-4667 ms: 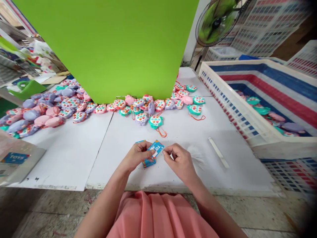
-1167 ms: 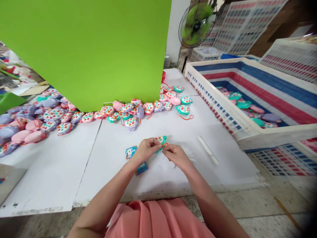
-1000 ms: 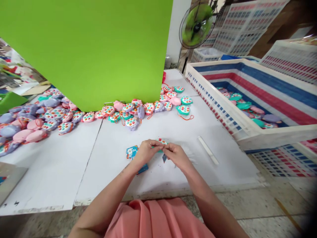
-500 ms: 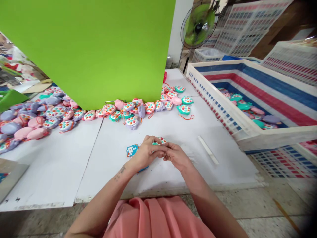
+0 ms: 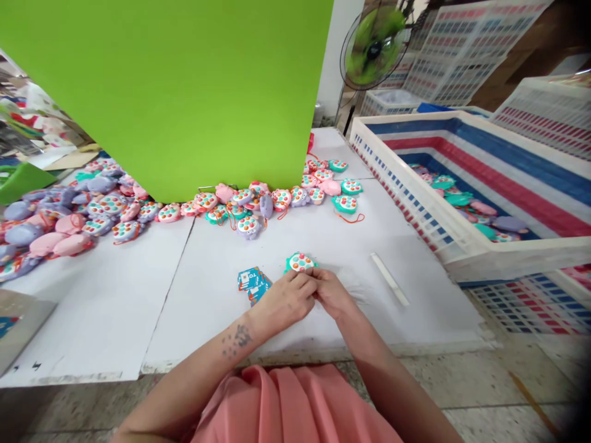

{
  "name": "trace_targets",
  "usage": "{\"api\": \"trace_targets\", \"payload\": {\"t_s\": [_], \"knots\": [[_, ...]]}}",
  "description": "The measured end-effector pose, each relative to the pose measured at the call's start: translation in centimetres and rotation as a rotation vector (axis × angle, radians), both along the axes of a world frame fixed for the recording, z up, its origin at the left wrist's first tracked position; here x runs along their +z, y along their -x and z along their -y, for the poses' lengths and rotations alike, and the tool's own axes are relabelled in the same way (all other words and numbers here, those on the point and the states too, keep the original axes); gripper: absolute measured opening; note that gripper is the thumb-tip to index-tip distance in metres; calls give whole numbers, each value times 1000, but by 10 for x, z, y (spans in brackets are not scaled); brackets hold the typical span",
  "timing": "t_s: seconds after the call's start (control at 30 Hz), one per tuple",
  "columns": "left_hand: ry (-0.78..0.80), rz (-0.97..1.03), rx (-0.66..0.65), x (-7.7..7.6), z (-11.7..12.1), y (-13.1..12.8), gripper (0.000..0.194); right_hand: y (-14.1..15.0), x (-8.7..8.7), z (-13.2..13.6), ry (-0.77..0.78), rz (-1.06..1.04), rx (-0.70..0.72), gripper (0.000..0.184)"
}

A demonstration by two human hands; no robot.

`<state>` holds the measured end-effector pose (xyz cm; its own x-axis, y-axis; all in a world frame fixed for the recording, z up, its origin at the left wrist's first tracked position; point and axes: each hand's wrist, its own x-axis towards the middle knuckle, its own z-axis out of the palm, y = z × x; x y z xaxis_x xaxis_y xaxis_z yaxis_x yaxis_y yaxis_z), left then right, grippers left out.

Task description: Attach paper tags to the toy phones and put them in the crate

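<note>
My left hand point(image 5: 285, 299) and my right hand point(image 5: 333, 291) meet, fingers curled and pinched together, just in front of a small teal toy point(image 5: 300, 262) with coloured buttons on the white table point(image 5: 194, 295). Both hands touch the toy's near edge; what the fingertips pinch is hidden. A small stack of blue printed cards point(image 5: 252, 281) lies just left of my left hand. Thin clear plastic bags point(image 5: 355, 286) lie right of my right hand.
A heap of pink, purple and teal toys point(image 5: 138, 206) runs along the foot of a green board point(image 5: 184, 92). A white stick point(image 5: 389, 279) lies to the right. A large striped crate point(image 5: 466, 178) holds more toys. A fan point(image 5: 376, 46) stands behind.
A teal toy has replaced the blue card between my hands. Both hands have drawn slightly nearer, my left wrist has turned over, and more of the toy shows beyond the fingers.
</note>
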<state>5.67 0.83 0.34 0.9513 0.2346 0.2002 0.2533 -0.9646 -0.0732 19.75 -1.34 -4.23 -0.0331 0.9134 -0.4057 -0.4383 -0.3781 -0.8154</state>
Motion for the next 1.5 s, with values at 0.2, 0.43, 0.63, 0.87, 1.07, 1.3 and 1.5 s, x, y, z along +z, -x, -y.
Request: {"api": "trace_targets", "payload": {"t_s": [0.2, 0.43, 0.63, 0.87, 1.07, 1.3, 1.5], "knots": [[728, 402, 132, -11, -7, 6, 14, -1, -1, 1, -147, 352, 53, 14], [1521, 1077, 563, -31, -7, 16, 19, 0, 3, 1, -519, 760, -49, 17], [1469, 1094, 651, -35, -6, 23, 25, 12, 2, -1, -474, 566, -13, 14], [1420, 1083, 683, -36, -5, 25, 29, 14, 14, 5, -612, 863, 6, 16], [1402, 1093, 686, -33, -3, 24, 28, 17, 24, 8, -619, 918, 25, 17], [1313, 1028, 664, -33, -1, 27, 23, 19, 26, 10, -577, 919, 48, 17], [1052, 814, 573, -23, -7, 36, 11, 14, 19, 11, -489, 743, 99, 20]]}}
